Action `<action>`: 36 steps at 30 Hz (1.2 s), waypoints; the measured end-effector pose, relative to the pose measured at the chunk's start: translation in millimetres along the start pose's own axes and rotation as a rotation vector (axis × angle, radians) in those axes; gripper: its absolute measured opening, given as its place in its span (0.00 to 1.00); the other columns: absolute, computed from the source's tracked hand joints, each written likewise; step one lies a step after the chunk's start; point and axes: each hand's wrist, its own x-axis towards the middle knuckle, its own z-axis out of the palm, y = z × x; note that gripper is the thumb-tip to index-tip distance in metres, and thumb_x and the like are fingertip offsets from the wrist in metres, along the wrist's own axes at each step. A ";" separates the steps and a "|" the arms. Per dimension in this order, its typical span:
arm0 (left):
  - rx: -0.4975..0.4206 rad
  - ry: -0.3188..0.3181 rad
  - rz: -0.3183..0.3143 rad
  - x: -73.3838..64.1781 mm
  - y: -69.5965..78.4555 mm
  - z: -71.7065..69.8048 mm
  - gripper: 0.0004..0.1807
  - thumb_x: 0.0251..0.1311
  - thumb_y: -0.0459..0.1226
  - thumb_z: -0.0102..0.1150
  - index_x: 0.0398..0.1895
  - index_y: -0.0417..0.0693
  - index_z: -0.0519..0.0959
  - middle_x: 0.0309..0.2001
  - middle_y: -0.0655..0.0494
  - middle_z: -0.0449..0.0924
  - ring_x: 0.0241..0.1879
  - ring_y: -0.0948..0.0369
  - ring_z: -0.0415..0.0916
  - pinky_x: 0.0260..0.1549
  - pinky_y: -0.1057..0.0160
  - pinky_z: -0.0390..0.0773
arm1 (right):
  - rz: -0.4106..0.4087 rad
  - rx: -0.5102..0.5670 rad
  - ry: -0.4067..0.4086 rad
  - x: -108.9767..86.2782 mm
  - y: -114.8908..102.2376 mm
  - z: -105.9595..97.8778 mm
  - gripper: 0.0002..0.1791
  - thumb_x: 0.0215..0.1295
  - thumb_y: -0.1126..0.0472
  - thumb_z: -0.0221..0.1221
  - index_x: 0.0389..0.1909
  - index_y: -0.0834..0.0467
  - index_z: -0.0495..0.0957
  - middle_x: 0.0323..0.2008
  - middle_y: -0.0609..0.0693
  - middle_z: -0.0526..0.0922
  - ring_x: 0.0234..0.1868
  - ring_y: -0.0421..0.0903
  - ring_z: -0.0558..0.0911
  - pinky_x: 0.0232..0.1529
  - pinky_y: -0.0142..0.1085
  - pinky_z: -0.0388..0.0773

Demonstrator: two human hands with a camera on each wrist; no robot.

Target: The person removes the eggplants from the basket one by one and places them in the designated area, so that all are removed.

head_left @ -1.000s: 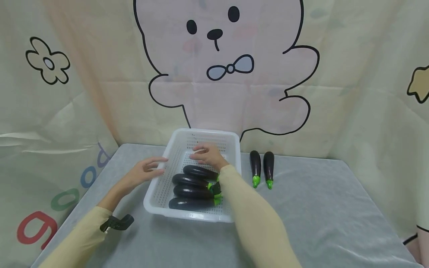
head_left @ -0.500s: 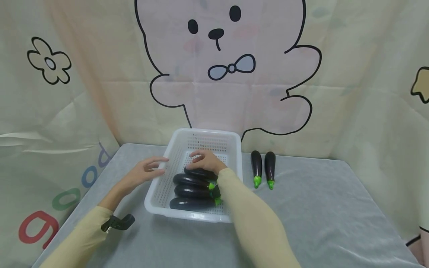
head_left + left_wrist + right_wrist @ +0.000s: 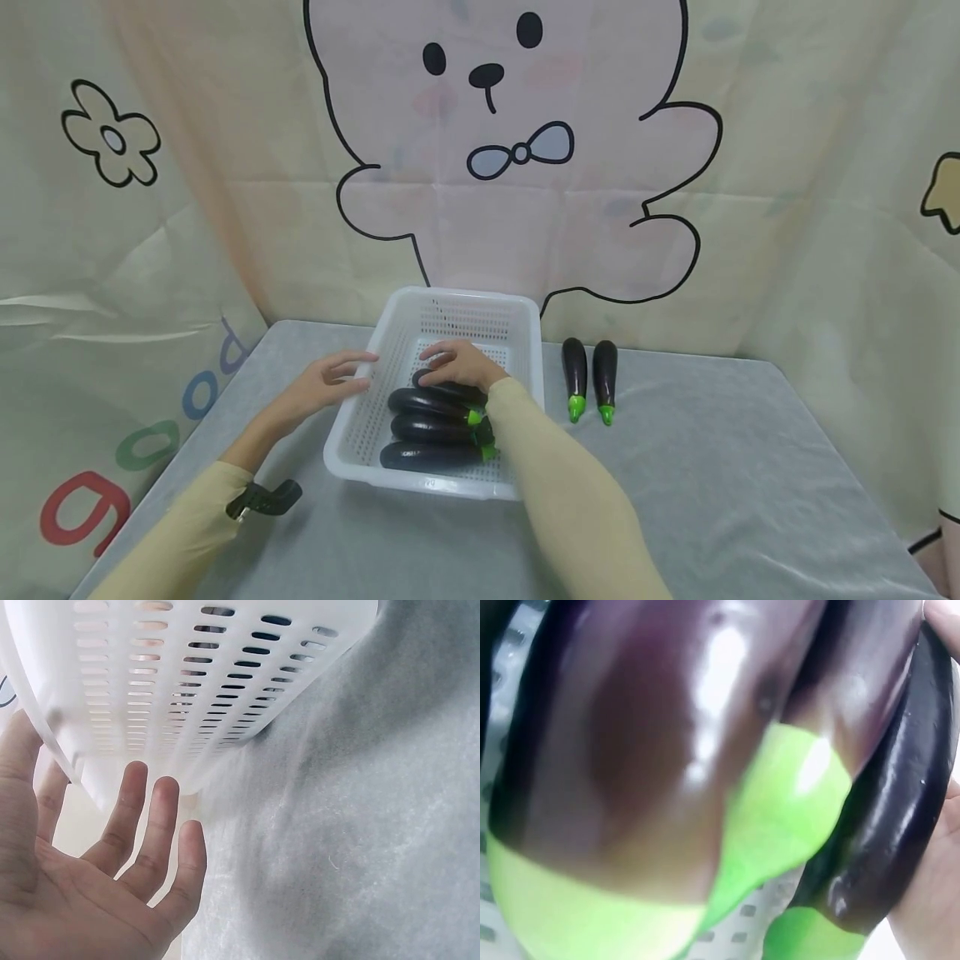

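A white plastic basket holds several dark purple eggplants with green caps, laid side by side. My right hand reaches inside over the farthest eggplant, its thumb on the near side and fingers around it. In the right wrist view, part of this hand lies against that dark eggplant, beside the others, whose green caps fill the foreground. My left hand is at the basket's left rim, fingers extended; in the left wrist view its spread fingers stand beside the perforated wall.
Two more eggplants lie on the grey cloth-covered table, right of the basket. A printed curtain hangs directly behind the table. Black bands sit on the wrists.
My right hand has come down and toward me, from behind the farthest eggplant onto it. The left hand stays at the rim.
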 end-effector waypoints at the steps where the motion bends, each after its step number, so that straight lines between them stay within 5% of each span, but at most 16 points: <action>1: 0.000 0.002 0.001 0.0 0.0 0.1 0.30 0.69 0.47 0.64 0.71 0.51 0.71 0.71 0.40 0.65 0.66 0.34 0.66 0.54 0.36 0.74 | 0.000 0.001 -0.003 0.0 0.0 0.2 0.29 0.55 0.57 0.77 0.59 0.54 0.82 0.51 0.52 0.84 0.55 0.49 0.80 0.60 0.49 0.73; 36: -0.033 -0.013 -0.002 0.2 1.6 2.1 0.29 0.71 0.46 0.62 0.72 0.53 0.69 0.71 0.38 0.65 0.63 0.37 0.70 0.54 0.37 0.75 | -0.022 0.147 0.197 -0.3 -14.5 -4.2 0.21 0.61 0.58 0.72 0.54 0.58 0.84 0.50 0.52 0.84 0.51 0.51 0.81 0.54 0.47 0.77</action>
